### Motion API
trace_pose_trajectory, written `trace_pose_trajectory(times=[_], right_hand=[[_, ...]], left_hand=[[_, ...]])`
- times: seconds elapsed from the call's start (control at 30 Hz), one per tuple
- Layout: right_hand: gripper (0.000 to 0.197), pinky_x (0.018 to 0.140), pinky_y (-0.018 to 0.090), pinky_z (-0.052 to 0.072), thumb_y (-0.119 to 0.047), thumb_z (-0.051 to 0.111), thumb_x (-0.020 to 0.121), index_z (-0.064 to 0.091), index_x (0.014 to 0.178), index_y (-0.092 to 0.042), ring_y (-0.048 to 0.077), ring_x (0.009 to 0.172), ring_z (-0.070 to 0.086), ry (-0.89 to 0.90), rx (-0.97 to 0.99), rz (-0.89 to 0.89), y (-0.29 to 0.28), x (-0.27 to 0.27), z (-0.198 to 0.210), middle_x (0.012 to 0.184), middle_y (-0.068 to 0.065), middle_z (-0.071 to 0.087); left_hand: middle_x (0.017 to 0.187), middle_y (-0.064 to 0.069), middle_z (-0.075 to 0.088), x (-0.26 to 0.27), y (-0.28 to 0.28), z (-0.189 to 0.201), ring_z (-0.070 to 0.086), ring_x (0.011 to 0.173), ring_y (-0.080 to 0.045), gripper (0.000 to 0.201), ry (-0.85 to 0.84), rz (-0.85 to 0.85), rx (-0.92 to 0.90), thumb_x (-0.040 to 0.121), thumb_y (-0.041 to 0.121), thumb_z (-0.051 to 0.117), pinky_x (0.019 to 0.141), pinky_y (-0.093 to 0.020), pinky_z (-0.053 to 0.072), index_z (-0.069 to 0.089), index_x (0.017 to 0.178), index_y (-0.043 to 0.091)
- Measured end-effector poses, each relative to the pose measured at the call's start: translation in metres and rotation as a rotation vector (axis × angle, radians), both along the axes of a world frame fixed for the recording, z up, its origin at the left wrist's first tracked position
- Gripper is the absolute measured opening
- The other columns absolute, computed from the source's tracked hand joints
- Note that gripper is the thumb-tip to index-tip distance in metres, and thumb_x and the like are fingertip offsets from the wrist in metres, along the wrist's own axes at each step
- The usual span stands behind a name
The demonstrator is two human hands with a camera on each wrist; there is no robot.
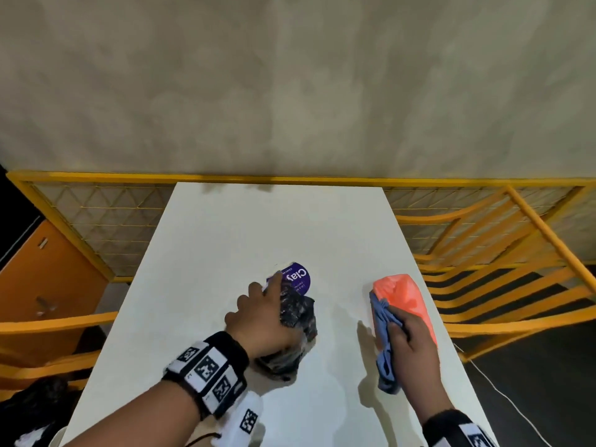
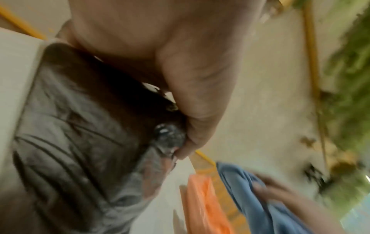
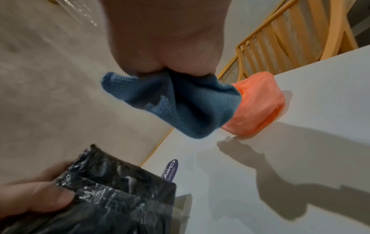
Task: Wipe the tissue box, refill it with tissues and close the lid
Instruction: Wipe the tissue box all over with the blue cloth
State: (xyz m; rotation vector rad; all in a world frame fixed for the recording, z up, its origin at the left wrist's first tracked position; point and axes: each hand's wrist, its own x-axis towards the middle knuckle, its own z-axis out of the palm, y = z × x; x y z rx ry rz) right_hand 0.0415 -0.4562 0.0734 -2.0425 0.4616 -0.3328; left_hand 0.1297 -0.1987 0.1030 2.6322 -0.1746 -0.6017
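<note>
A black, glossy tissue box stands on the white table. My left hand grips it from the left, thumb pressed on its side, index finger stretched forward. The left wrist view shows the box blurred under my palm. Behind the box lies a flat purple round label reading "Clay". My right hand holds a bunched blue cloth just above the table, right of the box. Beyond the cloth sits an orange pack of tissues, also at the table's right edge.
Yellow chairs stand on the right and on the left of the table. A yellow mesh barrier runs behind it, below a beige wall. An orange cabinet is at far left. A white cable trails on the dark floor.
</note>
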Motion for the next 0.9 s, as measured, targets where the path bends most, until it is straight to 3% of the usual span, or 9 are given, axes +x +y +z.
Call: trace_pose_trajectory(times=[0.13, 0.23, 0.3, 0.37, 0.43, 0.47, 0.6, 0.73, 0.9], right_hand=[[0.031, 0.088, 0.023, 0.037, -0.004, 0.049, 0.097, 0.062, 0.121, -0.018, 0.011, 0.101, 0.053, -0.040, -0.030, -0.012, -0.003, -0.002, 0.007, 0.112, 0.000, 0.057], [0.031, 0.084, 0.006, 0.034, -0.003, 0.050, 0.096, 0.063, 0.119, -0.019, -0.009, 0.101, 0.050, -0.094, -0.072, 0.016, 0.005, 0.004, 0.011, 0.111, -0.002, 0.056], [0.030, 0.085, 0.000, 0.033, -0.003, 0.051, 0.095, 0.063, 0.118, -0.017, -0.012, 0.105, 0.048, -0.151, -0.126, 0.067, 0.016, 0.012, 0.011, 0.111, 0.000, 0.057], [0.028, 0.092, 0.009, 0.036, -0.008, 0.051, 0.093, 0.065, 0.116, -0.015, -0.004, 0.108, 0.049, -0.207, -0.183, 0.144, 0.033, 0.021, 0.009, 0.112, 0.001, 0.058], [0.031, 0.095, 0.021, 0.039, -0.010, 0.052, 0.088, 0.065, 0.115, -0.016, 0.009, 0.109, 0.051, -0.228, -0.229, 0.247, 0.057, 0.029, 0.005, 0.115, -0.001, 0.057], [0.033, 0.095, 0.022, 0.039, -0.010, 0.052, 0.086, 0.065, 0.116, -0.018, 0.013, 0.108, 0.050, -0.226, -0.262, 0.298, 0.070, 0.032, 0.002, 0.117, -0.003, 0.057], [0.037, 0.088, 0.026, 0.041, -0.011, 0.058, 0.085, 0.062, 0.120, -0.022, 0.017, 0.104, 0.050, -0.256, -0.430, 0.475, 0.119, 0.045, -0.006, 0.121, -0.002, 0.058], [0.045, 0.067, 0.035, 0.046, -0.021, 0.053, 0.079, 0.059, 0.124, -0.026, 0.025, 0.093, 0.056, -0.139, -0.636, 0.673, 0.138, 0.055, -0.026, 0.119, -0.002, 0.059], [0.046, 0.067, 0.038, 0.050, -0.020, 0.046, 0.081, 0.060, 0.124, -0.026, 0.025, 0.093, 0.057, -0.068, -0.647, 0.629, 0.120, 0.062, -0.045, 0.119, -0.002, 0.061]], left_hand=[[0.138, 0.000, 0.035, 0.011, 0.036, -0.021, 0.044, 0.129, -0.023, 0.120, 0.202, 0.328, -0.638, 0.057, 0.051, 0.083, 0.107, -0.044, 0.046, 0.007, 0.149, 0.046], [0.147, -0.001, 0.039, -0.002, 0.044, -0.043, 0.054, 0.126, -0.023, 0.127, 0.326, 0.479, -0.894, 0.057, 0.048, 0.087, 0.101, -0.045, 0.053, 0.001, 0.151, 0.048], [0.145, 0.000, 0.044, -0.013, 0.044, -0.058, 0.058, 0.122, -0.022, 0.127, 0.369, 0.534, -0.960, 0.058, 0.044, 0.086, 0.094, -0.041, 0.056, 0.000, 0.152, 0.046], [0.139, 0.001, 0.052, -0.022, 0.043, -0.070, 0.064, 0.115, -0.023, 0.118, 0.403, 0.604, -1.020, 0.062, 0.041, 0.084, 0.085, -0.040, 0.059, 0.006, 0.151, 0.047], [0.137, 0.000, 0.056, -0.028, 0.042, -0.080, 0.066, 0.114, -0.024, 0.113, 0.407, 0.666, -1.060, 0.060, 0.043, 0.084, 0.091, -0.046, 0.058, 0.014, 0.148, 0.048], [0.137, 0.000, 0.057, -0.031, 0.041, -0.084, 0.066, 0.115, -0.024, 0.113, 0.404, 0.692, -1.071, 0.057, 0.045, 0.084, 0.096, -0.050, 0.056, 0.017, 0.147, 0.048], [0.132, -0.007, 0.061, -0.038, 0.039, -0.096, 0.068, 0.112, -0.028, 0.097, 0.409, 0.750, -1.136, 0.063, 0.037, 0.082, 0.098, -0.054, 0.054, 0.027, 0.143, 0.043], [0.128, -0.009, 0.064, -0.043, 0.035, -0.098, 0.071, 0.108, -0.024, 0.080, 0.393, 0.703, -1.166, 0.074, 0.027, 0.074, 0.095, -0.049, 0.057, 0.031, 0.140, 0.036], [0.127, -0.006, 0.063, -0.049, 0.034, -0.102, 0.072, 0.105, -0.019, 0.084, 0.367, 0.726, -1.168, 0.072, 0.026, 0.074, 0.086, -0.038, 0.059, 0.028, 0.142, 0.034]])
